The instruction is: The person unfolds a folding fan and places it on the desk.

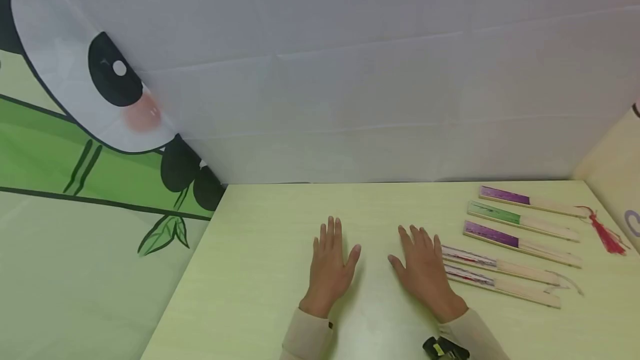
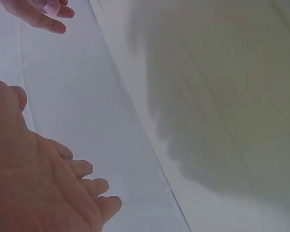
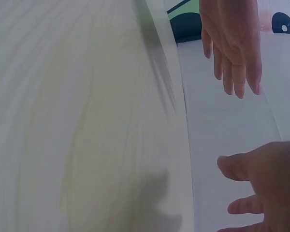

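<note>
Left hand [image 1: 327, 271]: while its fingers point to twelve o'clock, the thumb stands out towards one – spread flat over the table [image 1: 250, 238], gripping nothing.
Right hand [image 1: 425, 274]: level with the left and apart from it, fingers straight towards eleven o'clock, palm down, grip empty too; from above it hides the near ends of two fans.
Fans: five, folded, in a slanting stack at three o'clock from the hands, each lying from ten towards four.
Order: from twelve o'clock down – a purple fan [image 1: 505, 195], a green fan [image 1: 495, 212], a second purple fan [image 1: 492, 235], then two patterned fans, one [image 1: 470, 258] above the other [image 1: 470, 275], nearest the right hand.
Tassel [image 1: 605, 232]: red, hanging off the four o'clock end of the top purple fan.
Sleeves: pale, a cuff at each wrist; a black device [image 1: 445, 349] sits by the right one, at six o'clock.
Backdrop [image 1: 325, 99]: creased white cloth at twelve.
Cartoon print [image 1: 117, 76]: a big-eyed face above a green band, at ten o'clock.
</note>
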A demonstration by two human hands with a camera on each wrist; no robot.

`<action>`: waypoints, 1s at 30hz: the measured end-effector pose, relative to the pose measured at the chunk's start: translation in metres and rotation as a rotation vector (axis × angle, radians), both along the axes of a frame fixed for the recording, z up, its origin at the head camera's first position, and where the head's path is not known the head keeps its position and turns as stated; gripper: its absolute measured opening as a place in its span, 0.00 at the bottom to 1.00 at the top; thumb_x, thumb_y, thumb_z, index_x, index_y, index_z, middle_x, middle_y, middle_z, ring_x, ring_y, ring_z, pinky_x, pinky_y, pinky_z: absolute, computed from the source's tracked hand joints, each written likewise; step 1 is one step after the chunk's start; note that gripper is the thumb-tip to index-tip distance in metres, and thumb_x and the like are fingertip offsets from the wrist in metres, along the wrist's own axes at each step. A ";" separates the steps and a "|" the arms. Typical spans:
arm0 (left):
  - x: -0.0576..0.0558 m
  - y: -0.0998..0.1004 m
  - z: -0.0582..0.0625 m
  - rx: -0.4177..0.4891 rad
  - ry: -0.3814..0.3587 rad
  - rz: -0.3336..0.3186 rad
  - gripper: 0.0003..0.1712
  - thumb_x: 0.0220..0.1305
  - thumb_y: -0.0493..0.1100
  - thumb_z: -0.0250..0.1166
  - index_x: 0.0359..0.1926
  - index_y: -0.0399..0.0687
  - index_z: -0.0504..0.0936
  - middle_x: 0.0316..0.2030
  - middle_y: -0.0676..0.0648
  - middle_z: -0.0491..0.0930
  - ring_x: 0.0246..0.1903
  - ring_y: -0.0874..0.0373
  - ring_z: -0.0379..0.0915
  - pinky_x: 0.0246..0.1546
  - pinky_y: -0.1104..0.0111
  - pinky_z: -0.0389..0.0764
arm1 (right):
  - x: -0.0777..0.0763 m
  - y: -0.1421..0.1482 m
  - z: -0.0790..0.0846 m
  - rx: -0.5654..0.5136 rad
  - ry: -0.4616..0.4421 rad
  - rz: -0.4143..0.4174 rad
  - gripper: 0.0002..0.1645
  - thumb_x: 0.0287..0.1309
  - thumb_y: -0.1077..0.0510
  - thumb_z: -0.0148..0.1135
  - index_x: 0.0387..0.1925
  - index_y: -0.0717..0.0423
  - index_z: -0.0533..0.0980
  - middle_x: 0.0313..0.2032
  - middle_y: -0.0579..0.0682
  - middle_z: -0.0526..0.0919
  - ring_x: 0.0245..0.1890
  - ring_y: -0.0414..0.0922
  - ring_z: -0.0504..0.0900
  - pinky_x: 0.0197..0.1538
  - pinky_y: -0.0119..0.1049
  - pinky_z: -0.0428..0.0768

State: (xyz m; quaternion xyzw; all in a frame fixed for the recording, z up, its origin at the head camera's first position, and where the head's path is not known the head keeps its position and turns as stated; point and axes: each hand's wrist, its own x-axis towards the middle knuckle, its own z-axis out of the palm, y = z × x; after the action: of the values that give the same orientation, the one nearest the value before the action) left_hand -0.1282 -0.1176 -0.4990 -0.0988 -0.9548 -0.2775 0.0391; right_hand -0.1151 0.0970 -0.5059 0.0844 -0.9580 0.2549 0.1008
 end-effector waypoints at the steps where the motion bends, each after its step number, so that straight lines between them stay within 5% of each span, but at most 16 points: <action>1: 0.001 0.001 0.000 0.006 0.001 -0.001 0.45 0.83 0.61 0.49 0.83 0.33 0.50 0.83 0.35 0.47 0.82 0.34 0.41 0.80 0.37 0.49 | 0.002 0.002 0.000 -0.006 0.009 -0.003 0.39 0.66 0.55 0.72 0.71 0.68 0.69 0.68 0.74 0.72 0.71 0.73 0.66 0.73 0.76 0.57; 15: 0.009 0.020 0.002 0.064 -0.004 0.013 0.44 0.81 0.58 0.55 0.83 0.36 0.53 0.83 0.38 0.51 0.81 0.37 0.46 0.79 0.40 0.56 | 0.015 0.023 0.000 0.000 0.054 -0.026 0.40 0.57 0.59 0.78 0.68 0.69 0.73 0.64 0.72 0.77 0.66 0.70 0.73 0.69 0.77 0.64; 30: 0.016 0.038 0.000 0.121 0.027 0.002 0.42 0.81 0.58 0.56 0.82 0.38 0.57 0.81 0.39 0.57 0.79 0.39 0.55 0.75 0.41 0.65 | 0.029 0.051 0.006 -0.063 -0.007 -0.076 0.40 0.54 0.64 0.79 0.67 0.70 0.74 0.61 0.72 0.79 0.64 0.71 0.75 0.69 0.75 0.65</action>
State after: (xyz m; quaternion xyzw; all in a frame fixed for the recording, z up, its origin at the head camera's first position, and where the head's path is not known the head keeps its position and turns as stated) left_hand -0.1122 -0.0800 -0.4989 -0.0989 -0.9358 -0.3333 0.0582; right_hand -0.0862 0.1479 -0.4998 0.0440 -0.9523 0.2812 0.1097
